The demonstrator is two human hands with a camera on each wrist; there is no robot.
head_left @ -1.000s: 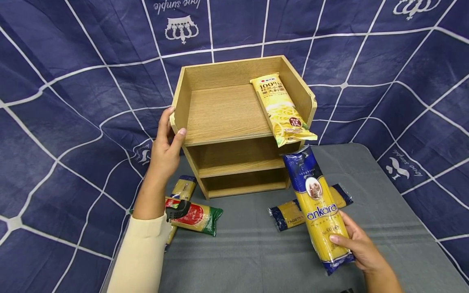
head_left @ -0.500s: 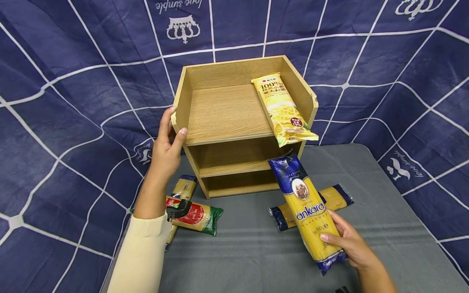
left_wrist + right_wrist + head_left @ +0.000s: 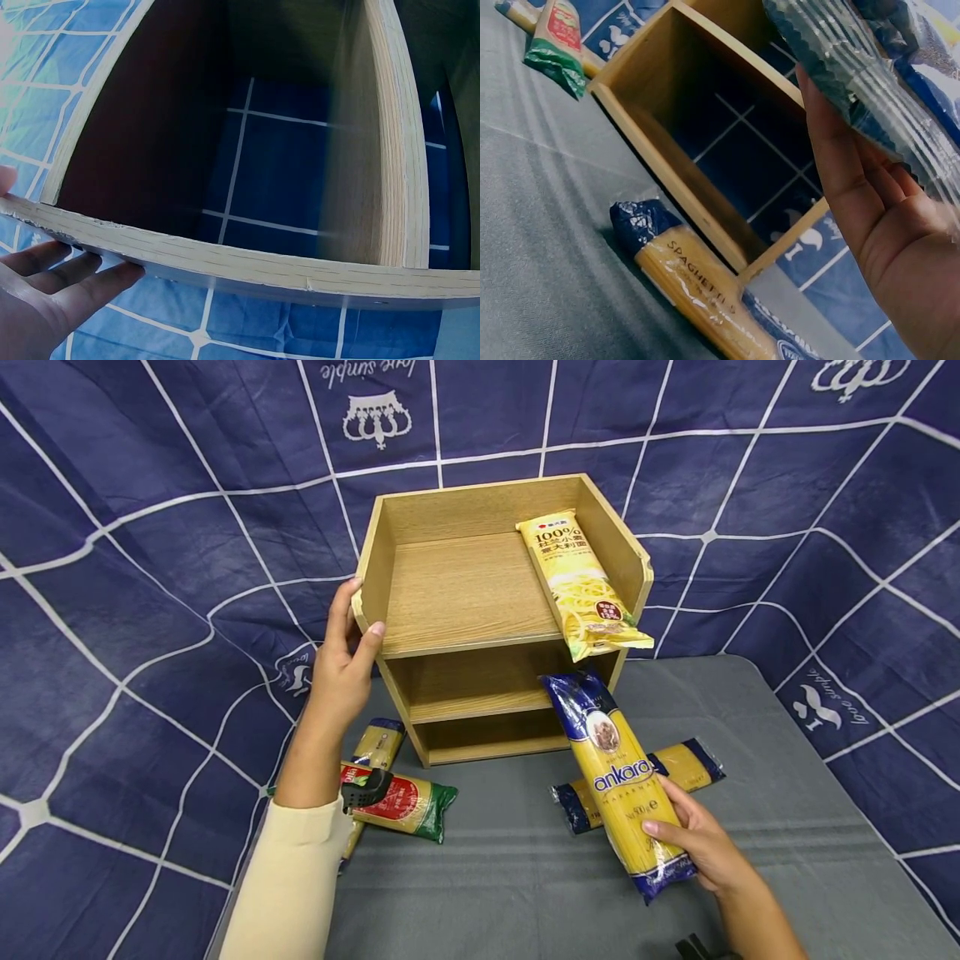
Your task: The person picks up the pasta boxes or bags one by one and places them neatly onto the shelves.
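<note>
My left hand point(image 3: 341, 672) grips the front edge of the wooden shelf unit point(image 3: 465, 581) at its upper left side, thumb inside and fingers outside. In the left wrist view, the fingers point(image 3: 90, 289) lie against the outer face of the side panel. My right hand point(image 3: 701, 835) holds a blue and yellow pack of spaghetti point(image 3: 618, 793) by its lower part, thumb on the front. The pack tilts, its blue top end in front of the shelf's right side. A pale yellow pasta pack point(image 3: 573, 581) lies on the top shelf at the right, its lower end jutting past the front edge.
On the grey tabletop point(image 3: 517, 877), another spaghetti pack point(image 3: 693, 764) lies partly behind the held one. At left, a red and green pasta pack point(image 3: 408, 806) crosses over a yellow and blue pack point(image 3: 378, 743). A blue checked cloth point(image 3: 487, 410) hangs behind and at both sides.
My right hand has moved left with the spaghetti pack, bringing its top end in front of the shelf's right-hand compartments. The left hand keeps its grip on the shelf unit.
</note>
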